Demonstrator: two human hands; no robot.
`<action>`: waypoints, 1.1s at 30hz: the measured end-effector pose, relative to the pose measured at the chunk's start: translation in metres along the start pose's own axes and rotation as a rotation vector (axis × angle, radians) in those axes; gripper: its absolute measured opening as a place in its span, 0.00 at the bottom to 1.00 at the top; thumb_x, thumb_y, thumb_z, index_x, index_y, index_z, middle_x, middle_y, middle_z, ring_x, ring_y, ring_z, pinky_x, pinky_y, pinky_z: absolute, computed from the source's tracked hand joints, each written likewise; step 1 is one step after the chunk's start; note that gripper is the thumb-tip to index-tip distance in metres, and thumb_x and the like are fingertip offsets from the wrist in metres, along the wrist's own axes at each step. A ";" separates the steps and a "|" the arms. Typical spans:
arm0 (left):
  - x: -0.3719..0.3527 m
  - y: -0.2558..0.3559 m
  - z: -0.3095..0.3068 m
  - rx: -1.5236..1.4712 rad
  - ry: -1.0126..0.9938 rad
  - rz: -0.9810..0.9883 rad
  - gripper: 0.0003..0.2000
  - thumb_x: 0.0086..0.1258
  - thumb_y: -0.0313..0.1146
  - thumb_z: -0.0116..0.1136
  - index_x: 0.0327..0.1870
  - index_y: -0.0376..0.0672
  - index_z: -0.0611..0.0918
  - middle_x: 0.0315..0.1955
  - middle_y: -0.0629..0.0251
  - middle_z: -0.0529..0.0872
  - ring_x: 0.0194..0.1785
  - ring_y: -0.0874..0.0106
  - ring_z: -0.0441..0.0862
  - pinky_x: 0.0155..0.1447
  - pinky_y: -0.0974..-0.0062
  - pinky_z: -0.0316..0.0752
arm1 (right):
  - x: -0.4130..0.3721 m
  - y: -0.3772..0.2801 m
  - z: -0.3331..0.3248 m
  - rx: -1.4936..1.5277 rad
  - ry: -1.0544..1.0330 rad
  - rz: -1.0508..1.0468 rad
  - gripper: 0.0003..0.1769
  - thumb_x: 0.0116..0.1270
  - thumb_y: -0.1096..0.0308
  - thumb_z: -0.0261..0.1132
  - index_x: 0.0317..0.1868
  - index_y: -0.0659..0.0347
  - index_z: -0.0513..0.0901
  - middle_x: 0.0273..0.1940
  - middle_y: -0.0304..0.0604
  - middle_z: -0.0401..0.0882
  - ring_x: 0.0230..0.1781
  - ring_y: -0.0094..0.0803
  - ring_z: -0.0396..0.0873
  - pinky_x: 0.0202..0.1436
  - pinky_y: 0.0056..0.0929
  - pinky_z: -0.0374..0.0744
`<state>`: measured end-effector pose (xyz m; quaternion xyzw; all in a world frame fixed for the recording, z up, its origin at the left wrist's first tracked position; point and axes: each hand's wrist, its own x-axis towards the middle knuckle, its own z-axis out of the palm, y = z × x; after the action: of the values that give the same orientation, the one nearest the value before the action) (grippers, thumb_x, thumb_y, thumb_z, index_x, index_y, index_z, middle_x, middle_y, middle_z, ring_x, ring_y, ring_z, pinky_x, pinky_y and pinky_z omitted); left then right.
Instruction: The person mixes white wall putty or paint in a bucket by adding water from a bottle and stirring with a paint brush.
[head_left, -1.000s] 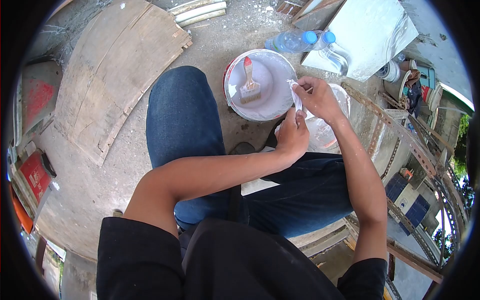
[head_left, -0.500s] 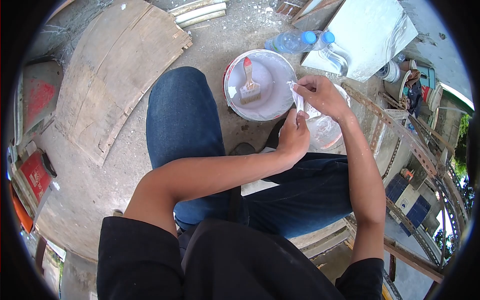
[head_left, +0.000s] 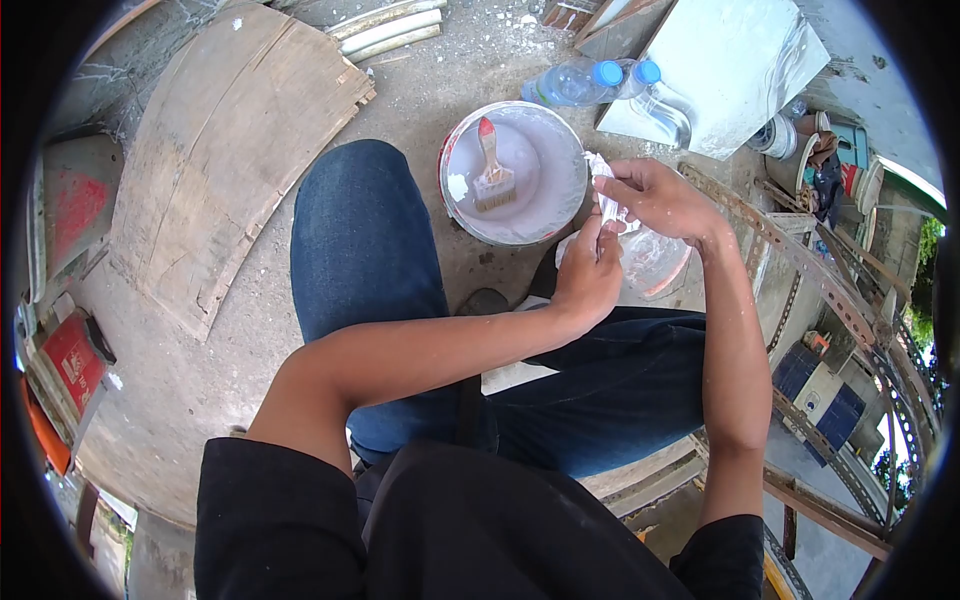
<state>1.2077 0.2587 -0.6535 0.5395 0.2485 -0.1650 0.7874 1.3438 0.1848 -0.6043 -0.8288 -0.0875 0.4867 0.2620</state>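
Between my two hands is a crumpled, thin white plastic bag [head_left: 600,168], stretched in folds beside the bucket's right side. My left hand [head_left: 588,272] pinches its lower part, thumb and fingers together. From the right, my right hand [head_left: 662,203] grips the upper part, fingers bent round it. Just left of them stands a white bucket [head_left: 447,205] with white residue inside. A paintbrush [head_left: 493,180] with a red-tipped handle rests in it, bristles downward. Partly hidden under my hands is a translucent, white-smeared container [head_left: 652,264].
Plastic bottles [head_left: 575,83] with blue caps lie behind the bucket, near a white board [head_left: 735,75]. A plywood sheet [head_left: 225,140] leans at the left. Perforated metal bars [head_left: 800,260] run along the right. My jeans-covered knee [head_left: 365,220] is close to the bucket.
My right hand has shifted slightly right and turned, and the white plastic bag now looks more bunched and folded. The left hand stays nearly in place, still pinching it.
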 end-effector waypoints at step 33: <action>-0.033 0.005 0.002 0.276 -0.082 0.788 0.12 0.64 0.27 0.61 0.40 0.38 0.68 0.38 0.55 0.71 0.40 0.61 0.71 0.46 0.66 0.67 | -0.096 -0.015 -0.069 0.143 0.071 0.092 0.14 0.72 0.61 0.62 0.39 0.65 0.86 0.26 0.31 0.80 0.27 0.15 0.73 0.32 0.18 0.72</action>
<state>1.1834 0.2588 -0.6304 0.6867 -0.0331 0.0959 0.7198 1.3555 0.1348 -0.4965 -0.8279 -0.0048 0.4734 0.3008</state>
